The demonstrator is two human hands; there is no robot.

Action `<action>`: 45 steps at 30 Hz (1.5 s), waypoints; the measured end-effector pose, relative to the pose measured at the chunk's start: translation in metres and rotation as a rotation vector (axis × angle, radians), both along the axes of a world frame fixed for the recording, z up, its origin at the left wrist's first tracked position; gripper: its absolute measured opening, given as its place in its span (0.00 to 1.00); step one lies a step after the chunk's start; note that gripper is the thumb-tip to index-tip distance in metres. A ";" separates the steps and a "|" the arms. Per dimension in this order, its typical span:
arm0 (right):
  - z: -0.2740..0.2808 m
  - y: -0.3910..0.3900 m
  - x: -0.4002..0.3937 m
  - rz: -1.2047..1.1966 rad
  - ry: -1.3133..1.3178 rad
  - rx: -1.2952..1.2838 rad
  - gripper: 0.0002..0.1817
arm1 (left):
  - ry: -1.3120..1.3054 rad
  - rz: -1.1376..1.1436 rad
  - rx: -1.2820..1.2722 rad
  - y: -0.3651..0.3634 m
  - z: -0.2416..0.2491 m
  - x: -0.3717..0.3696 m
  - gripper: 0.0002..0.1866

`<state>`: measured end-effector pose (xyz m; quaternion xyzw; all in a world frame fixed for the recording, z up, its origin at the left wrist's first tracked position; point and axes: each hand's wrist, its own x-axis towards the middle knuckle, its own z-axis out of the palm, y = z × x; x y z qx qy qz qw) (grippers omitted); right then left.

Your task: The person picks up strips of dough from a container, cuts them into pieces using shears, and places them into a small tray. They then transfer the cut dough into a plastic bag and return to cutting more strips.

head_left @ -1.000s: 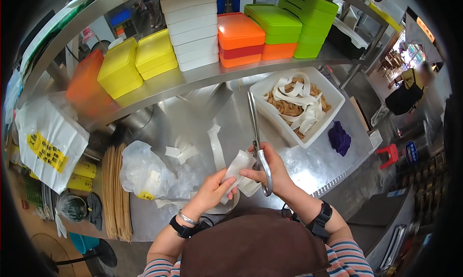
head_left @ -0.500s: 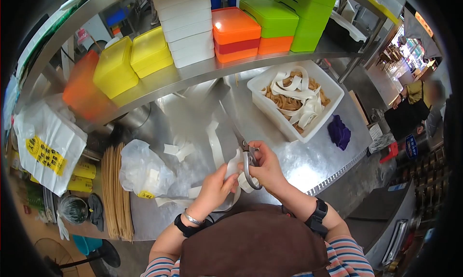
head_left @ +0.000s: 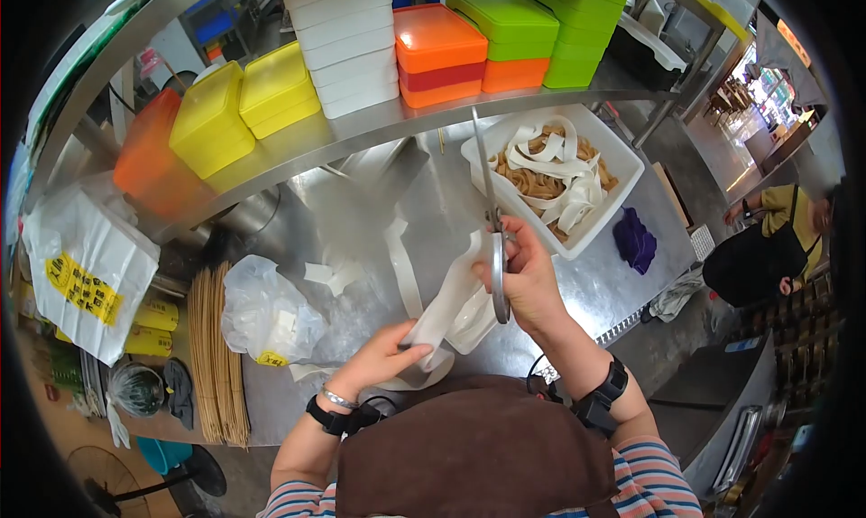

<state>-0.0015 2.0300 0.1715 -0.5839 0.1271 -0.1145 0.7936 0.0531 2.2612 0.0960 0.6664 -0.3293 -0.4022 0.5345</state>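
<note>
My left hand pinches the lower part of a wide white strip between thumb and fingers. The upper end of the strip reaches the fingers of my right hand, which grips metal scissors, blades pointing away from me toward the shelf. Below the strip lies a shiny whitish tray-like item, partly hidden. Another narrow white strip lies on the steel table, beside short white pieces. A white bin behind my right hand holds brown and white strips.
Stacked yellow boxes, white boxes, orange boxes and green boxes line the shelf. At left are a plastic bag and wooden sticks. A purple cloth lies right. Another person stands far right.
My right hand has moved up and right with the scissors, whose blades now point more upright. My left hand has moved slightly down-left. The strip now stretches between both hands.
</note>
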 end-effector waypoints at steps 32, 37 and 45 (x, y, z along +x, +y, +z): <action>-0.126 -0.074 -0.074 -0.199 0.496 -0.165 0.22 | 0.561 0.178 0.369 -0.019 -0.072 -0.012 0.16; -0.115 -0.082 -0.106 -0.052 0.644 -0.077 0.23 | 0.608 0.217 0.354 -0.022 -0.073 -0.007 0.16; -0.121 -0.081 -0.132 0.244 0.648 0.077 0.21 | 0.780 0.109 0.361 -0.019 -0.085 -0.003 0.15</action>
